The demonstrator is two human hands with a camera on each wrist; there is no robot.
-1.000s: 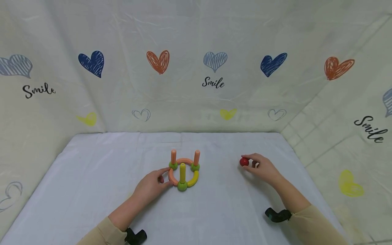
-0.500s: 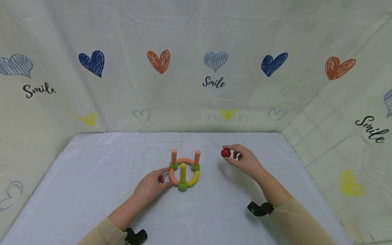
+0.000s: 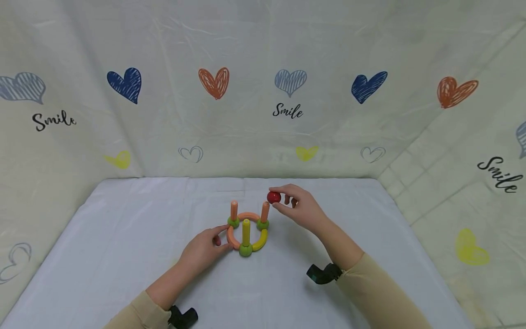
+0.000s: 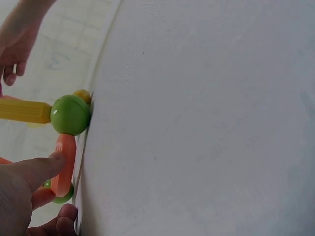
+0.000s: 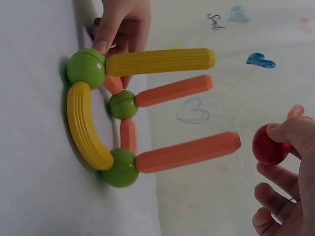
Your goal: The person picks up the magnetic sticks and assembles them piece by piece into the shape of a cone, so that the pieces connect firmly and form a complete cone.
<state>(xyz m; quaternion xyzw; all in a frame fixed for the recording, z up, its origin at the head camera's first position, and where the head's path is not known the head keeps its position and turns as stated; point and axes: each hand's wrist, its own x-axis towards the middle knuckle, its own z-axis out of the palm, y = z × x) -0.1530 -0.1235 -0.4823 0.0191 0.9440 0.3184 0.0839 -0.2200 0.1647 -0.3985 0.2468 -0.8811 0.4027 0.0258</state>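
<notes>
A ring of green balls (image 5: 86,69) and curved orange and yellow rods (image 5: 86,125) lies on the table. Three straight rods stand up from its balls: one yellow (image 3: 246,233) at the front and two orange behind. My left hand (image 3: 203,246) pinches the curved orange rod (image 4: 64,164) on the ring's left side, thumb toward the front. Between thumb and fingertips my right hand (image 3: 302,208) holds a red ball (image 3: 273,197). That ball is just beyond the tip of the right-hand orange upright rod (image 5: 189,151), with a small gap in the right wrist view.
A white cloth (image 3: 123,219) covers the table. Behind it and along the sides hangs a pale sheet (image 3: 246,128) printed with hearts and "Smile". A black wrist camera mount (image 3: 324,273) juts from the right wrist, another black mount (image 3: 183,317) from the left.
My right hand has carried the red ball leftward and slightly up in the head view, from the right of the table to the right orange upright rod. My left hand and the ring stay put.
</notes>
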